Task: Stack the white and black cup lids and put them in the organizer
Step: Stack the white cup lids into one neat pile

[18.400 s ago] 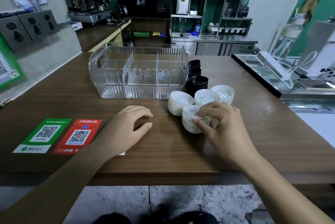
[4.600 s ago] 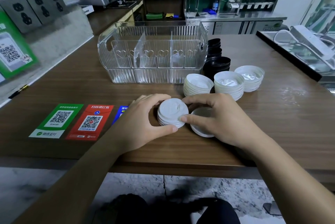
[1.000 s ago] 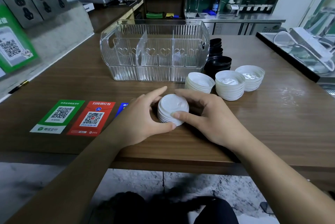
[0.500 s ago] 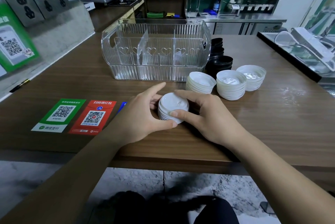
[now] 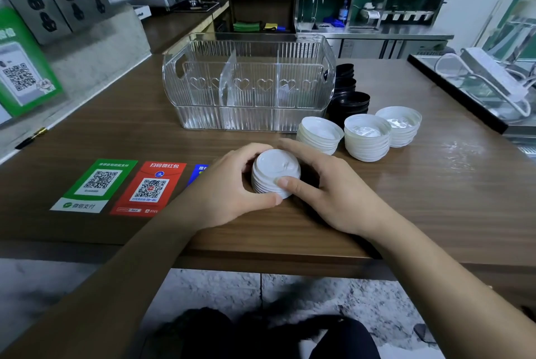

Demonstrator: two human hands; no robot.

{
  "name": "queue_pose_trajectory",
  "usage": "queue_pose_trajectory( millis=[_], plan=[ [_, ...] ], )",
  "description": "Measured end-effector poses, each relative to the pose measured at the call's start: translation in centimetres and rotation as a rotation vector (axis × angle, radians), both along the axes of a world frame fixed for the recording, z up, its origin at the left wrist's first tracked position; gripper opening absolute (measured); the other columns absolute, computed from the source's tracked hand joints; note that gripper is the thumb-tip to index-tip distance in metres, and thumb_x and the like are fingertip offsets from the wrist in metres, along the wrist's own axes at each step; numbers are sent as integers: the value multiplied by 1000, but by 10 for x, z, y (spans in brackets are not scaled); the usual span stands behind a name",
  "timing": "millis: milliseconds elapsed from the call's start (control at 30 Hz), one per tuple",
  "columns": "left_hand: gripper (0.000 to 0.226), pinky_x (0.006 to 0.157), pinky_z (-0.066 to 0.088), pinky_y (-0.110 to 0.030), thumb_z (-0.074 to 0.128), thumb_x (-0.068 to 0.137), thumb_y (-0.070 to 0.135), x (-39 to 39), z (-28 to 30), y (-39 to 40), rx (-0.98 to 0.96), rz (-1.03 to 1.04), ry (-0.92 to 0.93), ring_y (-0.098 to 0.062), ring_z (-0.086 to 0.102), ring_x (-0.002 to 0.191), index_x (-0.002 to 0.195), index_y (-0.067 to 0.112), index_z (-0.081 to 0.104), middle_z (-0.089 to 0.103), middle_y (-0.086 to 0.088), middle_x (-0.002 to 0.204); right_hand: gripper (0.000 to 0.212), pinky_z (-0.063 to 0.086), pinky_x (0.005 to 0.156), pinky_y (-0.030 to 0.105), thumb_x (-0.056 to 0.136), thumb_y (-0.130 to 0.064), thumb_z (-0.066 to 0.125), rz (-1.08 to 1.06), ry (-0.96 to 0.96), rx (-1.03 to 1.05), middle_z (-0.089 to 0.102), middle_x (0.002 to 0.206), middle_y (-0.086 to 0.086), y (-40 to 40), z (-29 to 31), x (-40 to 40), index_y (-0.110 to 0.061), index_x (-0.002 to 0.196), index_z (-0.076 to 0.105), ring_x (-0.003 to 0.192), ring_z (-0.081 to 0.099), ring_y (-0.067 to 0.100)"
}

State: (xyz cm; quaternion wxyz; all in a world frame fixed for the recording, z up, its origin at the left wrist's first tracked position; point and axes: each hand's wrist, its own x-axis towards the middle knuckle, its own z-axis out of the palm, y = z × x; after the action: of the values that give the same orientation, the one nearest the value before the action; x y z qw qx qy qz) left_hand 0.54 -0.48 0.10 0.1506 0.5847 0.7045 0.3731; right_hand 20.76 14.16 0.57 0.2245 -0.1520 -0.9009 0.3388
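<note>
Both hands now cup one stack of white lids (image 5: pixel 275 173) on the tabletop (image 5: pixel 435 199): the left hand (image 5: pixel 232 189) curls round its left side, the right hand (image 5: pixel 327 187) presses in from the right. The loose lid that lay beside the stack seconds ago is gone, seemingly added. The organizer (image 5: pixel 249 83) holds nothing yet; three white stacks (image 5: pixel 367 141) and the black lids (image 5: pixel 348 97) wait beside it.

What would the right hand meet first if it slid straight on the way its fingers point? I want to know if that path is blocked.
The right hand points leftward and its fingers already touch the stack of white lids. Beyond it, the left hand grips the stack's other side.
</note>
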Motion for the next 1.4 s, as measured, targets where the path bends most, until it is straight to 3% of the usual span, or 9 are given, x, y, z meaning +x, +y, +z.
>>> queue_pose_trajectory(
  millis=[167,300,433,633,833,1000,1233,1333,1400],
  plan=[
    [109,124,49,-34,89,73,73,1,-2,0,-11,47,32,5,55,145,169,46,45,58,28,154,61,50,115,33,98,-45,81,-87,80,70,71,142,-14,-7,1,3,-24,152,62,133,64,1],
    [103,127,45,-40,84,77,82,3,-1,3,-11,66,71,1,54,147,166,42,51,59,27,155,37,53,107,32,101,-31,80,-212,250,270,73,132,-8,-4,6,7,-16,134,73,124,68,12],
    [78,119,50,-33,95,84,61,1,10,7,-45,55,99,4,62,133,152,41,62,70,27,142,23,41,92,44,99,-27,81,-413,181,600,69,119,1,26,11,6,-16,119,80,108,59,33],
    [57,108,56,-39,96,89,41,-9,17,29,-55,25,46,-3,69,120,135,39,63,72,20,128,11,24,82,38,96,-30,84,-463,88,680,70,100,-2,58,11,-6,-20,94,86,95,56,34],
    [61,114,46,-32,89,93,49,-9,0,31,-18,24,123,0,54,134,143,46,54,62,29,136,8,22,85,34,91,-20,90,-460,153,529,67,93,-7,58,4,-6,-21,90,82,90,55,27],
    [62,107,36,-10,88,94,52,-6,1,30,11,39,158,5,51,132,145,45,53,61,31,135,10,21,86,32,90,-24,91,-446,158,444,63,92,-13,59,5,-4,-26,89,81,93,54,21],
    [83,110,33,-8,88,91,64,-1,1,27,24,66,166,7,48,139,160,42,48,52,30,151,13,38,91,36,92,-32,89,-450,342,275,70,95,-12,55,17,4,-27,85,80,95,58,16],
    [101,123,41,-27,85,85,76,1,3,26,84,81,100,8,49,147,169,43,40,49,29,160,16,42,78,23,102,-26,80,-372,462,72,70,87,-7,43,26,8,-22,87,75,81,57,8],
    [102,129,43,-38,89,85,65,2,5,24,190,103,54,4,51,150,171,39,41,53,25,161,21,46,71,28,109,-25,71,-321,522,-80,70,82,-2,37,30,6,-18,89,71,74,57,11]
  ],
)
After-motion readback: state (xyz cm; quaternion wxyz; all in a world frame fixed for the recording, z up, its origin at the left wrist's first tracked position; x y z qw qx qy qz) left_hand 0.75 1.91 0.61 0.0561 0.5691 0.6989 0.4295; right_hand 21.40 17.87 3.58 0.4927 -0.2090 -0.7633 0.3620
